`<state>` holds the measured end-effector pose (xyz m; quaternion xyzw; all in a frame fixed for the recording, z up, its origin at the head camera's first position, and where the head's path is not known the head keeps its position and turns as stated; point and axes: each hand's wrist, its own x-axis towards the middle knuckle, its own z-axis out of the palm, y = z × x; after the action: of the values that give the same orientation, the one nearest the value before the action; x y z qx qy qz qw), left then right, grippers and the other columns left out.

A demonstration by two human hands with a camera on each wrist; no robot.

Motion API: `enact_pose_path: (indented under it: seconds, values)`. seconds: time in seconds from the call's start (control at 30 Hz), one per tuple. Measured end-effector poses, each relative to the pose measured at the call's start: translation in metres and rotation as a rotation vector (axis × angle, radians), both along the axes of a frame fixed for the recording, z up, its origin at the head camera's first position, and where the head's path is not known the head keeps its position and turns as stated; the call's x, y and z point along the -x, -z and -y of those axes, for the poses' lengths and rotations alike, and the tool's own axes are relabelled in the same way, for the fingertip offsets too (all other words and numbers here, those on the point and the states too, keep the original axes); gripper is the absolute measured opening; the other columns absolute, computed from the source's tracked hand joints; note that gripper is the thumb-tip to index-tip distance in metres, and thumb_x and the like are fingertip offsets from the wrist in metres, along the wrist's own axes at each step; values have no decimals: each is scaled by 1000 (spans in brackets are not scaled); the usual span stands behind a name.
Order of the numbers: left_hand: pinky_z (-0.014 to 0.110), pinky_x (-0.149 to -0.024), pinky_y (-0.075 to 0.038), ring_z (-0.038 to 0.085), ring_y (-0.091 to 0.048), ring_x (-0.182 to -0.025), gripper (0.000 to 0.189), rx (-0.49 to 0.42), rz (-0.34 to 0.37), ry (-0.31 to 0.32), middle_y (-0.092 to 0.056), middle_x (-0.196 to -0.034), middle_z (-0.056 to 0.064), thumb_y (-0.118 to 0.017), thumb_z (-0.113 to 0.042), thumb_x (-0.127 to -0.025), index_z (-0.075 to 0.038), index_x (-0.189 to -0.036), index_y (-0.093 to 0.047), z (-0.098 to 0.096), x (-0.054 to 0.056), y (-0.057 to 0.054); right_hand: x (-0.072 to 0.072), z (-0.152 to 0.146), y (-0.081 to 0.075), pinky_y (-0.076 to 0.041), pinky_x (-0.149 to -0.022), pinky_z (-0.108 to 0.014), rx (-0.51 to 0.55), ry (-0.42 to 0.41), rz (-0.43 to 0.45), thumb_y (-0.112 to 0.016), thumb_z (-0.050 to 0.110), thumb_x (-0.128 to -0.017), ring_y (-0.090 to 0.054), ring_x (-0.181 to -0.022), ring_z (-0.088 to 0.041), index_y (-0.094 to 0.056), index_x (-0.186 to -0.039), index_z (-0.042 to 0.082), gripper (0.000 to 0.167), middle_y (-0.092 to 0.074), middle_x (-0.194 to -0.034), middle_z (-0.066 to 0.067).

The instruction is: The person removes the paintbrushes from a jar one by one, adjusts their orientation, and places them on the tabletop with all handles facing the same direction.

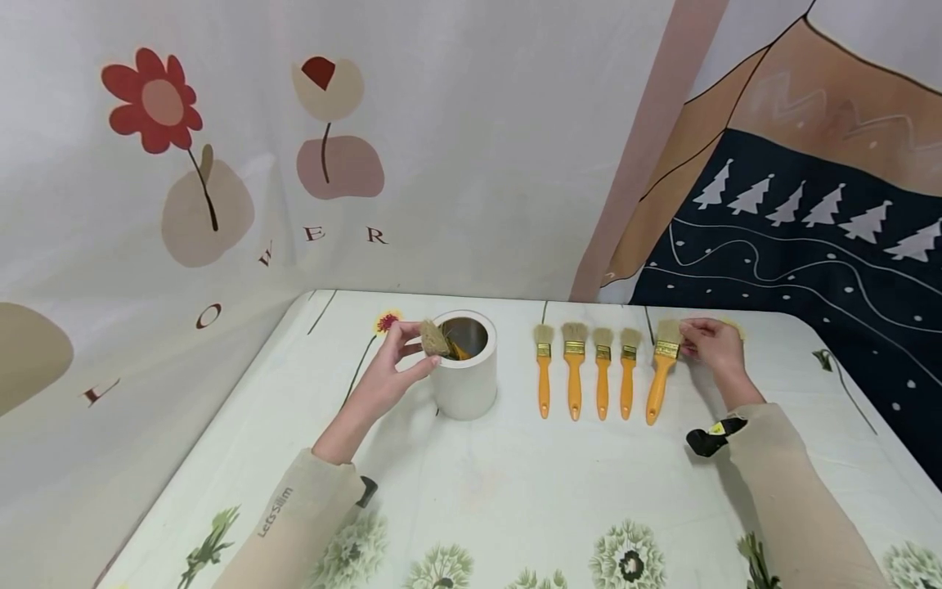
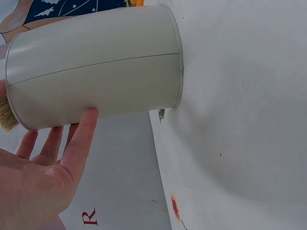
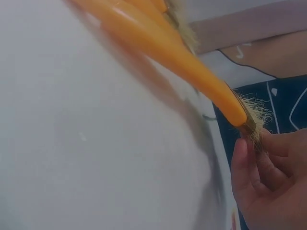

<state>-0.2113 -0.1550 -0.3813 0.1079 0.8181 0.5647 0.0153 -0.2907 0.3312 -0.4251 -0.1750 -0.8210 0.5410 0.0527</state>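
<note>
My left hand [image 1: 386, 376] is at the rim of a white cylindrical can [image 1: 465, 393]. In the left wrist view, its fairly straight fingers [image 2: 82, 136] lie along the can's side. Between thumb and fingers, the bristles of a paintbrush [image 1: 434, 338] stick out over the rim; its orange handle is inside the can. On the right, my right hand [image 1: 714, 348] pinches the bristle edge of a wide paintbrush [image 1: 665, 356]. That brush slants on the table, bristles away from me, as the right wrist view shows its orange handle [image 3: 192, 67] close up.
Left of that brush, several orange-handled paintbrushes [image 1: 574, 372] lie in a row, bristles pointing to the back. The table [image 1: 515, 483] has a white flower-print cover. Behind it hang a pale flower-print cloth [image 1: 471, 147] and a dark tree-print cloth [image 1: 795, 254].
</note>
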Motion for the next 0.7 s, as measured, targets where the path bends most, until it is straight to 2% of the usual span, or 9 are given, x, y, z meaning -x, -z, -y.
enact_pose_path:
  seconds: [0.3,0.47,0.53,0.63,0.7]
  values:
    - [57,-107,-47,39,-43,-139,48,1,-5,0,-42,-151,15,-66,-14,-96,-7,-135,-39,0,0,1,4,1,9,-54,-58,-11,-9,7,46,-55,17,-102,-55,-60,8,-53,-136,-8,41,-53,-66,23]
    - [57,-106,-47,39,-43,-139,49,1,-8,0,-42,-152,14,-66,-14,-96,-7,-135,-39,0,0,1,7,2,12,-53,-59,-11,-48,-2,71,-54,20,-103,-55,-61,6,-54,-137,-5,43,-55,-71,19]
    - [57,-107,-47,39,-43,-140,49,2,-8,0,-42,-152,14,-66,-14,-96,-7,-135,-39,0,0,1,7,3,13,-53,-59,-10,-62,-5,81,-54,20,-103,-56,-61,6,-55,-137,-5,42,-61,-78,12]
    - [58,-107,-46,38,-43,-140,49,6,-6,-2,-43,-152,14,-66,-15,-95,-8,-135,-39,0,0,1,6,4,14,-52,-58,-9,-82,-9,89,-54,17,-103,-56,-61,6,-55,-138,-3,40,-67,-99,-6]
    - [58,-107,-46,39,-43,-140,48,7,-8,-1,-43,-152,14,-66,-15,-96,-7,-135,-39,0,0,1,6,5,14,-52,-58,-9,-90,-8,88,-53,14,-103,-57,-61,6,-54,-139,-2,39,-65,-114,-16]
